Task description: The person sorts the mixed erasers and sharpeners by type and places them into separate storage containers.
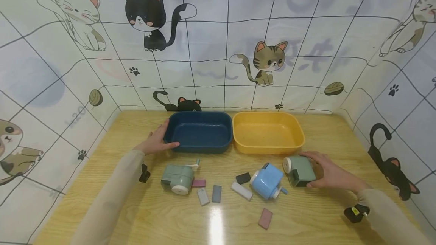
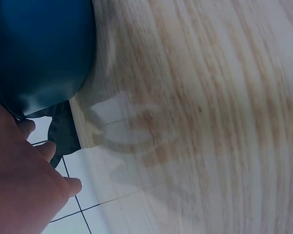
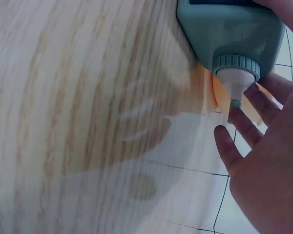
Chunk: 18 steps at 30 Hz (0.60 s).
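My left hand [image 1: 158, 140] rests at the left end of a navy blue tray [image 1: 197, 149], thumb along its front corner and fingers against its side. Over at the right, my right hand [image 1: 328, 171] holds a green hand-crank pencil sharpener [image 1: 301, 170], its thumb at the near side and fingers on the far side. In the right wrist view, the other fingers spread loosely by the sharpener's white crank [image 3: 234, 80]. A blue sharpener [image 1: 268, 180] lies just left of that one. Another green sharpener [image 1: 178, 177] sits below the left hand, crank pointing right.
A yellow tray [image 1: 269, 149] stands against the navy one. Small eraser-like blocks lie between the sharpeners, including a black one [image 1: 243, 178], a white one [image 1: 242, 191] and a grey one [image 1: 216, 193]. A pink block [image 1: 265, 218] is nearer. A cat-print cloth [image 1: 211, 67] surrounds the table.
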Motion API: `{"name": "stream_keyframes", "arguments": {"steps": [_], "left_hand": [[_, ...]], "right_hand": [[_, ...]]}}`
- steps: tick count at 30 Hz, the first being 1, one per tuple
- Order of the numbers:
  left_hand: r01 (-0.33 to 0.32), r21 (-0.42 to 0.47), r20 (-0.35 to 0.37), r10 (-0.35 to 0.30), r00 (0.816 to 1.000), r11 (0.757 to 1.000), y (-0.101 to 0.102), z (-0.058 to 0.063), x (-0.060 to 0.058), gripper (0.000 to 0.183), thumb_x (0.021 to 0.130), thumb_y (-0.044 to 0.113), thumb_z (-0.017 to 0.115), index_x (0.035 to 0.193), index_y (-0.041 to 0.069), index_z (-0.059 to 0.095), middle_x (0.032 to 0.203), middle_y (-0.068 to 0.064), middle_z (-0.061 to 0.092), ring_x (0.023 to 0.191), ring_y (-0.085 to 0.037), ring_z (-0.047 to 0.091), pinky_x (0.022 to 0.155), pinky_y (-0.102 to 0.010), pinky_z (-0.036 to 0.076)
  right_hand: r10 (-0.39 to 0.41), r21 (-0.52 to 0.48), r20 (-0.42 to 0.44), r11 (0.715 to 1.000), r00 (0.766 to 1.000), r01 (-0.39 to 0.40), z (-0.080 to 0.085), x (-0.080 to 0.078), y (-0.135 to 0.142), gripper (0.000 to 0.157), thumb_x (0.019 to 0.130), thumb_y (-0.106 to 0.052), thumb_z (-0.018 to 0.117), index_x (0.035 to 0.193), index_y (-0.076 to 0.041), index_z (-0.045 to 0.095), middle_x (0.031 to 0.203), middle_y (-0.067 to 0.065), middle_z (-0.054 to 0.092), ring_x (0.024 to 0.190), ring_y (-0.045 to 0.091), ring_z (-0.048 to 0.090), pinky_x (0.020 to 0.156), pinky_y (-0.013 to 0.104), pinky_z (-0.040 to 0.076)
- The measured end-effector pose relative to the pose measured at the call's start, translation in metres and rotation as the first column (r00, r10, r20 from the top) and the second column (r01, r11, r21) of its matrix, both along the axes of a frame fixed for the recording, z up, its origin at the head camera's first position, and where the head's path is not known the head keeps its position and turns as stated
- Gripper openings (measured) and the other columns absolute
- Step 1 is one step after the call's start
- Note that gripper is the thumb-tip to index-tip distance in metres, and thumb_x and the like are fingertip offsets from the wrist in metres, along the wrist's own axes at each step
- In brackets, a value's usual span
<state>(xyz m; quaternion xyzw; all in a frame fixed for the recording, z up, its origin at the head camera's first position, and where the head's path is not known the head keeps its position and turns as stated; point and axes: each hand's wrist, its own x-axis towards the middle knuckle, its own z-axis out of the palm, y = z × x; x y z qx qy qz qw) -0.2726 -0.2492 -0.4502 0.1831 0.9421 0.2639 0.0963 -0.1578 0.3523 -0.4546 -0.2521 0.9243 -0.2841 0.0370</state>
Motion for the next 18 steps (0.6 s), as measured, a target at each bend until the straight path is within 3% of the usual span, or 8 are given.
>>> {"name": "stream_keyframes", "arguments": {"steps": [9,13,18], "left_hand": [[-0.002,-0.013,-0.004,0.002,1.000,1.000,0.0006,0.0018,-0.0002,0.110,0.088,0.056,0.062,0.152,-0.002,-0.006,0.158,-0.025,0.002,0.142,-0.046,0.005,0.104,-0.070,0.004],[-0.001,-0.023,-0.003,0.001,1.000,1.000,0.0015,0.0030,-0.0002,0.110,0.088,0.056,0.062,0.152,-0.002,-0.005,0.158,-0.025,0.002,0.142,-0.046,0.005,0.104,-0.070,0.004],[0.001,-0.022,-0.009,-0.001,1.000,1.000,0.0006,0.0004,-0.0009,0.111,0.087,0.057,0.062,0.152,-0.003,-0.005,0.157,-0.026,0.002,0.142,-0.046,0.006,0.104,-0.070,0.005]], "right_hand": [[-0.045,0.018,-0.022,0.999,0.999,0.045,-0.0004,-0.0007,-0.0019,0.094,0.060,-0.037,0.092,0.135,-0.005,0.047,0.131,0.021,0.046,0.118,0.042,0.035,0.086,0.071,0.033],[-0.037,-0.002,-0.004,0.999,0.999,0.037,-0.0020,-0.0021,-0.0020,0.093,0.062,-0.035,0.091,0.136,-0.002,0.045,0.131,0.022,0.046,0.117,0.042,0.042,0.089,0.067,0.035],[-0.039,-0.018,-0.040,0.999,0.998,0.038,-0.0066,-0.0014,-0.0035,0.092,0.062,-0.033,0.092,0.135,-0.001,0.045,0.126,0.014,0.052,0.112,0.033,0.049,0.090,0.052,0.040]]}}
